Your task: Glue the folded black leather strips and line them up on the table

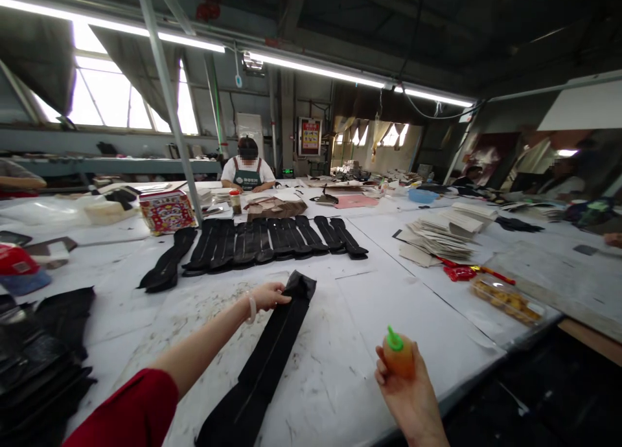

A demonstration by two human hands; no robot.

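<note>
My left hand point(268, 297) pinches the edge of a long black strip point(272, 356) near its far end. That end is folded over, and a thin line runs down the strip's length. The strip lies slantwise over the white table point(354, 330), its wide near end cut off by the frame's bottom. My right hand point(411, 395) is wrapped round an orange squeeze bottle point(399, 356) with a green nozzle pointing upward. The bottle is held to the right of the strip, apart from it. Beyond my left hand, several similar black pieces point(262, 240) lie in a row.
A pile of black pieces point(39, 376) sits at the left. Stacked grey sheets point(437, 233) and a clear box of yellowish food point(505, 298) are on the right. A metal pole point(170, 97) stands by a patterned box point(168, 212). A person point(247, 168) sits across the table.
</note>
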